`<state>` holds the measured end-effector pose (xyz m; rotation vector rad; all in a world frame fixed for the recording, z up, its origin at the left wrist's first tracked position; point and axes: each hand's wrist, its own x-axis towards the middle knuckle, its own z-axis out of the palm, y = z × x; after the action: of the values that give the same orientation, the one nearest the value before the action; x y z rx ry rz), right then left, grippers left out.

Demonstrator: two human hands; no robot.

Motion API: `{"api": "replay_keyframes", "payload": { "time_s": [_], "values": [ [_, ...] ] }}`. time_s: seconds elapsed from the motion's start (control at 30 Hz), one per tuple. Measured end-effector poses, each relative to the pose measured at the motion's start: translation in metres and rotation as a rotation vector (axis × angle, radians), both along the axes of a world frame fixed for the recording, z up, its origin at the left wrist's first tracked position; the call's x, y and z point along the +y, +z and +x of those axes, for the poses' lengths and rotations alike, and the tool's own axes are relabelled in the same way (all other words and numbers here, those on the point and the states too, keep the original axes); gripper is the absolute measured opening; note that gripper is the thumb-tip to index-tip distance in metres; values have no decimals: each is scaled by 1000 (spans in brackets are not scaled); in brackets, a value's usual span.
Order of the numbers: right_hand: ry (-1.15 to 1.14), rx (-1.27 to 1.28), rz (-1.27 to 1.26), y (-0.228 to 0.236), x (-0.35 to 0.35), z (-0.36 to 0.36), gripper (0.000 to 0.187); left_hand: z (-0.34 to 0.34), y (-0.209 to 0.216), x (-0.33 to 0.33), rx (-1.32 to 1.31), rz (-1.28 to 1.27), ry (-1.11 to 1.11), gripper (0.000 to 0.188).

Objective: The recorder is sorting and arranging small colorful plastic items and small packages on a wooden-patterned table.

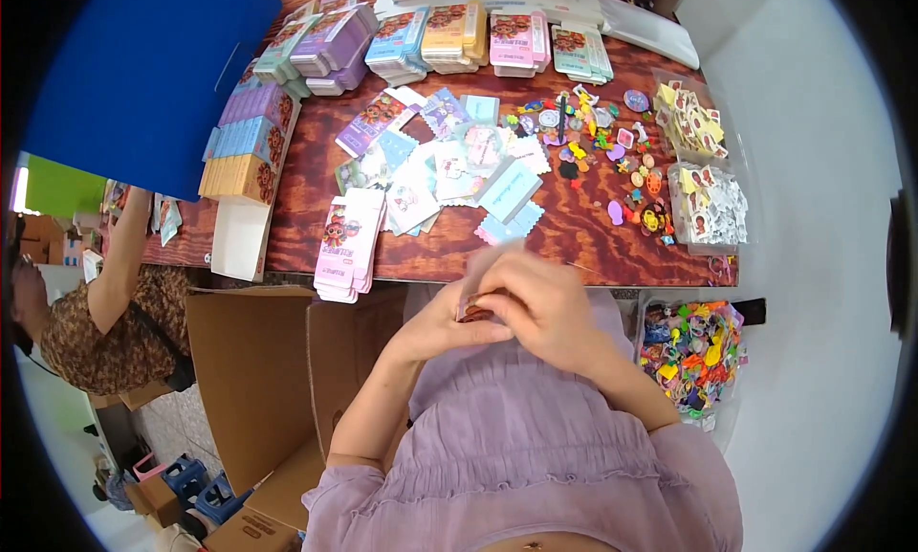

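In front of my chest, just off the table's near edge, both hands hold one small pinkish carton (pixel 470 308) with a reddish-brown print. My left hand (pixel 435 330) wraps its lower side, thumb lying across the front. Fingers of my right hand (pixel 545 308) pinch at its opening end. A pale part of it above the fingers is smeared by motion, and most of the carton is covered by my hands. Nearest on the table is a stack of flat pink-and-white cartons (pixel 344 246), overhanging the edge. Beyond lie loose printed cards and sachets (pixel 449 174).
Small colourful trinkets (pixel 583 141) spread right of the cards, beside clear trays of stickers (pixel 708 208). Carton stacks (pixel 454 35) line the back. A trinket bin (pixel 693 356) stands at lower right, an open cardboard box (pixel 249 361) at lower left. A co-worker (pixel 124 303) is beyond a blue panel (pixel 143 74).
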<state>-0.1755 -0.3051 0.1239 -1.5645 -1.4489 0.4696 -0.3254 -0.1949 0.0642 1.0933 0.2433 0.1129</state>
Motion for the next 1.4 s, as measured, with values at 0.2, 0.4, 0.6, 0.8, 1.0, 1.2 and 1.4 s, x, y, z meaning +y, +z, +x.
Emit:
{"api": "replay_keyframes", "payload": {
  "time_s": [0.2, 0.4, 0.6, 0.8, 1.0, 1.2, 1.4],
  "values": [
    [-155, -19, 77, -17, -11, 25, 33, 20, -2, -9, 13, -230, 209, 56],
    [49, 638, 48, -42, -16, 23, 34, 18, -31, -15, 7, -322, 180, 66],
    [-80, 897, -18, -34, -18, 12, 19, 17, -32, -20, -20, -281, 160, 77],
    [-271, 451, 67, -51, -24, 19, 13, 15, -29, -23, 29, 84, 392, 48],
    [-199, 414, 9, -55, -36, 29, 12, 14, 15, -31, 128, 643, 459, 46],
    [-233, 637, -46, -43, -41, 23, 17, 8, 8, -27, 119, 636, 329, 46],
    [-53, 653, 17, -64, -44, 29, 8, 9, 0, -36, 89, 540, 345, 70]
  ]
}}
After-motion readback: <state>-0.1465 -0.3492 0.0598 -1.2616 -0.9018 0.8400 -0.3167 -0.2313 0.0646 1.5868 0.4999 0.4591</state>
